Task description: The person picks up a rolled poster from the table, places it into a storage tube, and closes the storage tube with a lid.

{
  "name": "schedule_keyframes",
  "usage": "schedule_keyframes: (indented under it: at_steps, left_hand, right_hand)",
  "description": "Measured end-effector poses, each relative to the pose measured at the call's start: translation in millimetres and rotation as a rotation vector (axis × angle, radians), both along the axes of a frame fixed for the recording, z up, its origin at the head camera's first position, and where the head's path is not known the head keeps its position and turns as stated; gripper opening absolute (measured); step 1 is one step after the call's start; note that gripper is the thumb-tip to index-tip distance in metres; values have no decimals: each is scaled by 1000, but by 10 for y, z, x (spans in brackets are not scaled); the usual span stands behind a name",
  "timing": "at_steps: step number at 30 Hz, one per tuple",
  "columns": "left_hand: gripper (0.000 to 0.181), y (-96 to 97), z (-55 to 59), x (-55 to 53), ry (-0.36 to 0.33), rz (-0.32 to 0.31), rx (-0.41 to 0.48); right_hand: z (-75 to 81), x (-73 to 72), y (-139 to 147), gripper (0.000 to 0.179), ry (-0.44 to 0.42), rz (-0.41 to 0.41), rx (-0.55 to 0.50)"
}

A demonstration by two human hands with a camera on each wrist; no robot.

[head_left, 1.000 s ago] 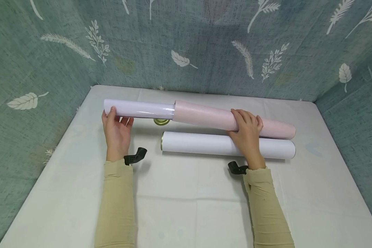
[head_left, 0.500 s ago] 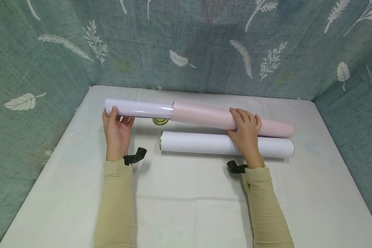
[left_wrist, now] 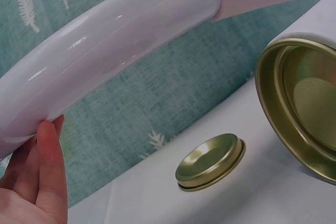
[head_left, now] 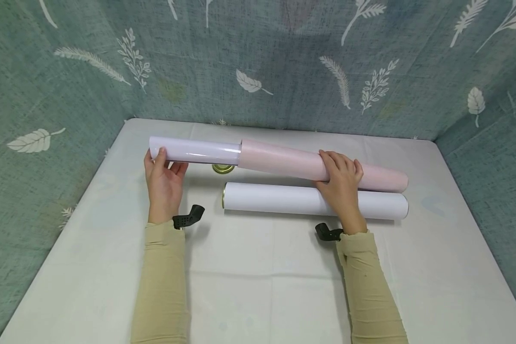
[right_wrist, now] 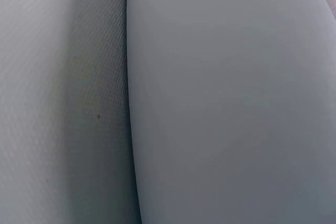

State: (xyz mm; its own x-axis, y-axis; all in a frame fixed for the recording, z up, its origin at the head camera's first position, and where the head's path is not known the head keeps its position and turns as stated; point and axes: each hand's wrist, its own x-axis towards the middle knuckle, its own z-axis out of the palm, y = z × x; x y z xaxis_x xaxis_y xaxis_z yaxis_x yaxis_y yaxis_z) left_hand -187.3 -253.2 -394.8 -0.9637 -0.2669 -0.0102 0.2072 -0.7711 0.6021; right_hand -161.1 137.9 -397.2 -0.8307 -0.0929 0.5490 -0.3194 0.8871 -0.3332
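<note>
My left hand (head_left: 165,186) grips the left end of a glossy white paper roll (head_left: 202,151), thumb in front and fingers beneath. The roll's right part is inside the open end of a pink cardboard tube (head_left: 279,160). My right hand (head_left: 341,188) holds that tube from above, fingers over its far side. Just in front lies a white tube (head_left: 275,198) with a gold metal end (left_wrist: 299,103), passing under my right hand. In the left wrist view, fingers (left_wrist: 50,166) press the roll's underside. The right wrist view shows mostly the white tube's surface (right_wrist: 231,103); the hand is out of it.
A round gold metal lid (left_wrist: 210,161) lies on the white-covered table (head_left: 249,296), below the paper roll and left of the white tube. A green leaf-patterned cloth (head_left: 284,71) hangs behind the table and along both sides.
The left hand has moved slightly right with the paper roll, so a little less of the roll shows outside the pink tube. The right hand holds the tube nearly still.
</note>
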Motion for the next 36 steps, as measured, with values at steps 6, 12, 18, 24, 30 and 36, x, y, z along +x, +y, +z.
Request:
schedule_keyframes:
  at_steps: [6, 12, 18, 24, 30, 36]
  left_hand:
    - [52, -21, -1, -13, -1, 13, 14]
    - [52, -77, 35, -14, -4, 34, -7]
    - [53, -58, 25, 6, -11, 24, -50]
    - [52, -36, 8, 42, -23, 46, -62]
    - [54, -16, 7, 43, -29, 38, -103]
    - [50, 8, 15, 29, -31, 31, -124]
  right_hand:
    - [-3, -11, -10, 75, 19, -6, -5]
    - [0, -21, -62, 75, 15, 6, -14]
    - [28, -2, -35, 76, 13, 0, -14]
    - [14, 13, -14, 75, 1, 10, -12]
    - [-1, -3, -3, 77, 28, 9, -6]
    - [-2, -5, -9, 76, 42, 9, -12]
